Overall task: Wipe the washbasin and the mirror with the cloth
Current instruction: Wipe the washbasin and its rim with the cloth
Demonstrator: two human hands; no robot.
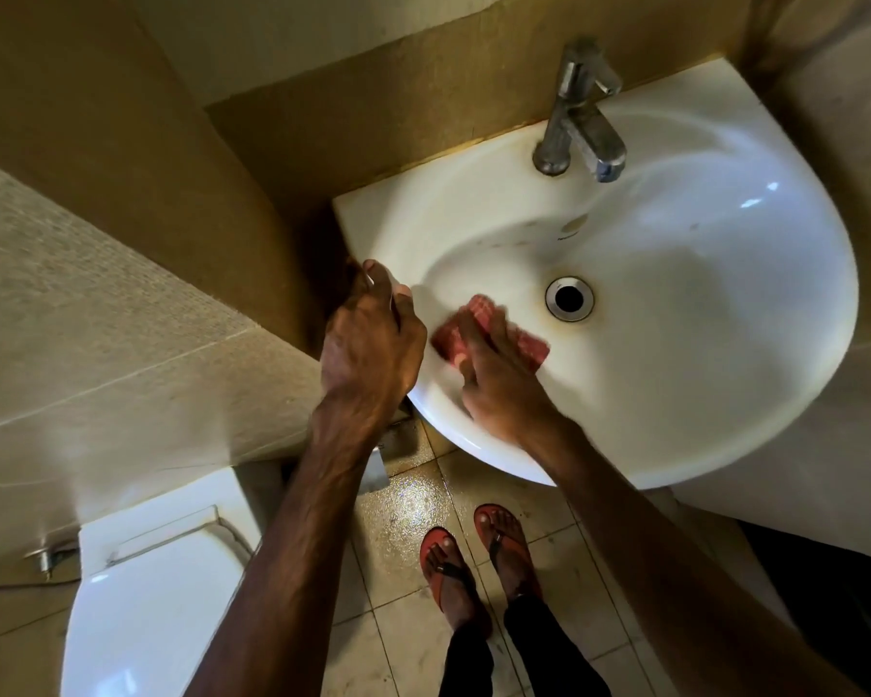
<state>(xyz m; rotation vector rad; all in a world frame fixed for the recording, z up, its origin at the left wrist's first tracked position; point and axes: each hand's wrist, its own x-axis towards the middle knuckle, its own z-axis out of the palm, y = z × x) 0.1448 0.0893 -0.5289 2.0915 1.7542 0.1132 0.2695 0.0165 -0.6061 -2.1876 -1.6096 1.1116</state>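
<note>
A white washbasin [700, 319] fills the upper right, with a round metal drain [569, 298] in its bowl and a chrome tap [582, 113] at the back. A red checked cloth [529, 347] lies on the bowl's left slope, left of the drain. My right hand [499, 379] presses flat on the cloth; both look blurred. My left hand [373, 344] grips the basin's left rim, fingers curled over the edge. No mirror is in view.
A white toilet cistern and lid [157, 570] stand at the lower left by the tiled wall. My feet in red sandals [473, 560] stand on the wet tiled floor below the basin. Beige walls close in on the left and right.
</note>
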